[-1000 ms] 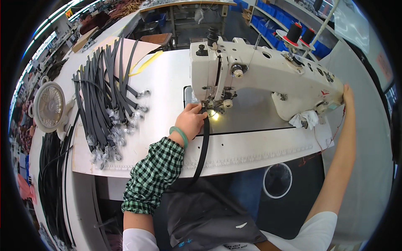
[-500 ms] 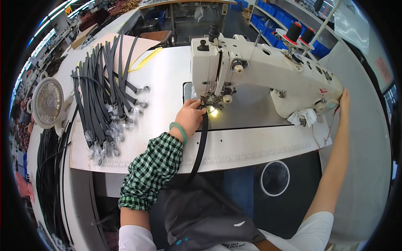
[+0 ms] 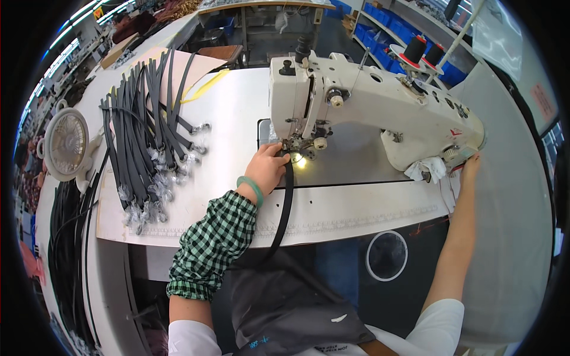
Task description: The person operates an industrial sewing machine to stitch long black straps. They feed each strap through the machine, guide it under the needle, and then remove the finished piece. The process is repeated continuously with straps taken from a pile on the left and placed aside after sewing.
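My left hand [image 3: 268,166], with a green bangle and a checked sleeve cover, pinches a black strap [image 3: 285,207] at the lit presser foot of the white sewing machine [image 3: 368,95]. The strap hangs over the table's front edge [image 3: 338,236]. At the machine's right end, my right hand [image 3: 469,165] touches the area just below the handwheel, beside a white cloth [image 3: 426,168]; its fingers are mostly hidden. Left of the machine lie several dark straps [image 3: 136,118] whose ends have clear-wrapped hardware, on pink and white sheets.
A small white fan [image 3: 68,143] stands at the left, near hanging black strips [image 3: 65,249]. Red-based thread cones [image 3: 415,50] are behind the machine. Shelves with blue bins [image 3: 383,38] and another worktable [image 3: 261,5] are farther back. A grey panel [image 3: 510,207] borders the right.
My right hand has moved down and slightly left from the handwheel at the machine's end. My left hand has moved little and still grips the strap at the presser foot.
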A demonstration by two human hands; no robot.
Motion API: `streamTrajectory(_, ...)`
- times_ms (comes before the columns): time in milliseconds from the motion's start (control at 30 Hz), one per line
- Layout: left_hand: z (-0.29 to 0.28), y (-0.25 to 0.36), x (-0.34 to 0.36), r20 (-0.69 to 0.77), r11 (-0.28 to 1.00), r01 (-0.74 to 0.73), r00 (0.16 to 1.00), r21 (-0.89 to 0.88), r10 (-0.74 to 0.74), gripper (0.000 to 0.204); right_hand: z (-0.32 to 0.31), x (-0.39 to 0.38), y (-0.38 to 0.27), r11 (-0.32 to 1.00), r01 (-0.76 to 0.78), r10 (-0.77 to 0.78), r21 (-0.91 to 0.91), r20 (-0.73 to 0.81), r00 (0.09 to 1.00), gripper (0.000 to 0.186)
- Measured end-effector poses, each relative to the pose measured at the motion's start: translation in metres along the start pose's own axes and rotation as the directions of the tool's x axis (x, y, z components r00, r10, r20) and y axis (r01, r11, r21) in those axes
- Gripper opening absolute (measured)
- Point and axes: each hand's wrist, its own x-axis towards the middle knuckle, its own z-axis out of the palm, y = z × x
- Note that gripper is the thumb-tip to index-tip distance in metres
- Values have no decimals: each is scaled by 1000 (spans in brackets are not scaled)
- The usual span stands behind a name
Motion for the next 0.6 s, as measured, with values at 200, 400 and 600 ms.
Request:
streamTrajectory(200,-15,-4,-17,85,997,-72,994,-11,73,26,48,-87,-96,838,-10,-154,-545,-254,955,31)
streamTrajectory(400,-11,2,-10,-13,982,-187,982,-25,187,20,82,-194,-144,882,460,-398,-107,355,846,15)
streamTrajectory(600,-12,3,-11,-9,986,-168,986,-17,168,21,137,-307,-186,490,763,-746,421,656,116,15)
